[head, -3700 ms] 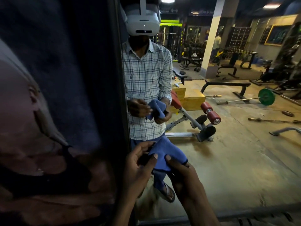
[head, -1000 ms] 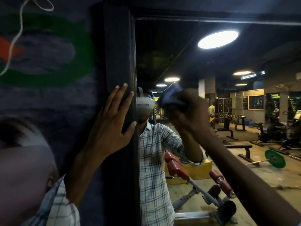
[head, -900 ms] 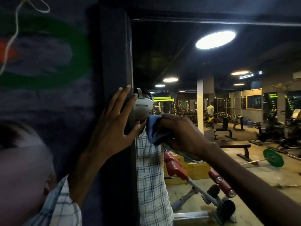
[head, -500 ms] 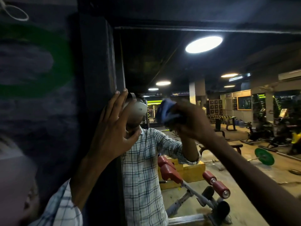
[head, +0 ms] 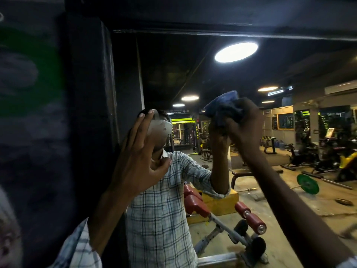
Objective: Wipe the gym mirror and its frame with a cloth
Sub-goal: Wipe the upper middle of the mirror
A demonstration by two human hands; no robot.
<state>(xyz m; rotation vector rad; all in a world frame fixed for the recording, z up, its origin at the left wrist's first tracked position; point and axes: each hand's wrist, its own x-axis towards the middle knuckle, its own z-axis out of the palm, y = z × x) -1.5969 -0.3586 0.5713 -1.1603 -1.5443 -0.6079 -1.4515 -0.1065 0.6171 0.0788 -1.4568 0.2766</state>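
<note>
- The frame (head: 90, 113), a dark upright post, stands at 9 o'clock in my view.
- My left hand (head: 139, 157) is spread, fingers straight, at the mirror's (head: 173, 64) left edge just beside the frame; I cannot tell whether it touches.
- The blue cloth (head: 222, 105) sits bunched at 1 o'clock, seemingly against the glass, with my right hand (head: 243, 128) clamped round it.
- To wipe well, I'd flatten the wad, press evenly and run overlapping strokes towards 6 o'clock, with the left fingertips off the wiped glass.
</note>
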